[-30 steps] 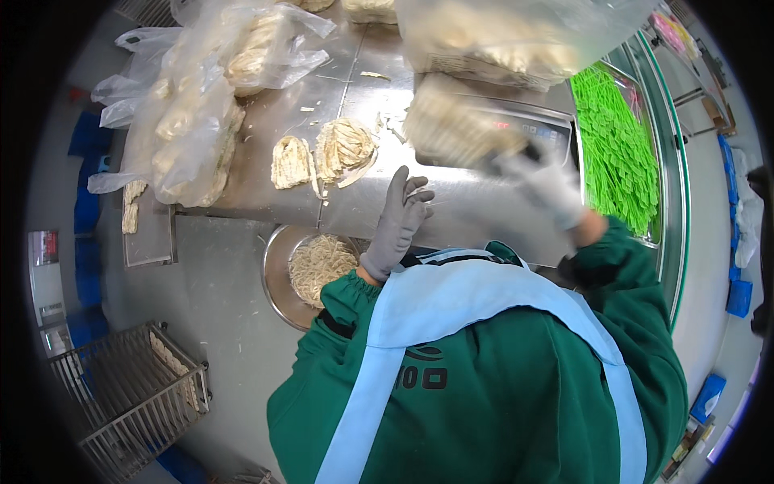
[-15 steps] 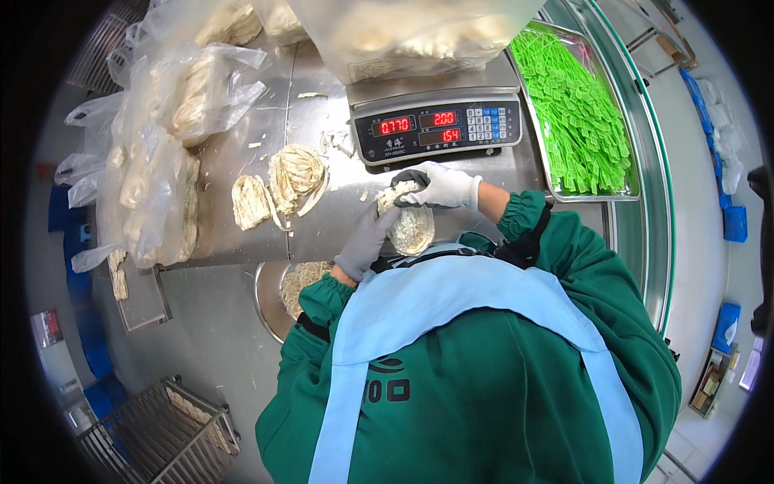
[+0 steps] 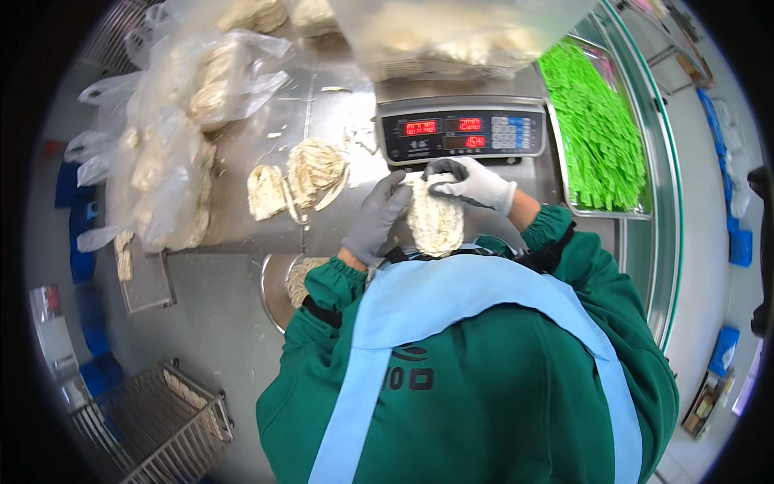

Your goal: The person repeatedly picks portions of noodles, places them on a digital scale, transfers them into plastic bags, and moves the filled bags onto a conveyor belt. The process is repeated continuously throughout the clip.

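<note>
A pale bundle of noodle-like strands [image 3: 434, 226] hangs between my hands just in front of the digital scale [image 3: 459, 129]. My right hand [image 3: 468, 184], in a grey-and-white glove, grips the bundle's upper right part. My left hand [image 3: 379, 211], in a grey glove, has its fingertips closed at a loose strand on the bundle's upper left. Two more bundles, a small one [image 3: 265, 194] and a larger one [image 3: 316, 168], lie on the steel table [image 3: 290, 233] to the left of my hands.
Bagged bundles [image 3: 165, 194] fill the table's left. A large plastic bag [image 3: 459, 44] stands behind the scale. A tray [image 3: 645, 214] of green strips lies at the right. Below are a steel bowl [image 3: 274, 300] and, on the floor, a wire trolley [image 3: 161, 419].
The bundle, blurred over the scale a second ago, came down in front of it into both hands. Since then my left fingers have moved up to its upper edge.
</note>
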The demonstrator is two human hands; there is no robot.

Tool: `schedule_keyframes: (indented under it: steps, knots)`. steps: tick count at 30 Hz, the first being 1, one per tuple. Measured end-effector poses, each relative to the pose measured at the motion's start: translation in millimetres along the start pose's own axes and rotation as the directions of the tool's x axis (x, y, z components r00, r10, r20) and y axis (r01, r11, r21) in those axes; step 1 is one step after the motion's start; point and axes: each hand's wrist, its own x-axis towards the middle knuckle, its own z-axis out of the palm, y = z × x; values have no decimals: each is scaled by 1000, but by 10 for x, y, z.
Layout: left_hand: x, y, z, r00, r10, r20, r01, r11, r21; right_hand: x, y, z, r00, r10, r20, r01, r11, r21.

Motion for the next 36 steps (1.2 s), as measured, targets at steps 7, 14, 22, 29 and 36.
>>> schedule_keyframes:
  steps: [7, 14, 22, 29, 36]
  knots:
    - [344, -761, -1115, 656, 76, -751, 657, 433, 617, 24, 121, 29, 969, 142, -203, -176, 971, -164]
    - [262, -751, -1495, 541, 188, -819, 571, 633, 523, 157, 231, 15, 973, 108, -204, -125, 990, -68]
    - [55, -527, -518, 868, -209, -449, 491, 492, 719, 256, 10, 85, 998, 25, -49, -14, 975, 221]
    - [0, 73, 22, 973, -186, -136, 187, 982, -6, 283, -11, 205, 998, 11, -64, 1, 983, 184]
    - [-68, 225, 202, 956, -291, -45, 211, 785, -583, 125, -88, 214, 994, 47, -99, -46, 999, 6]
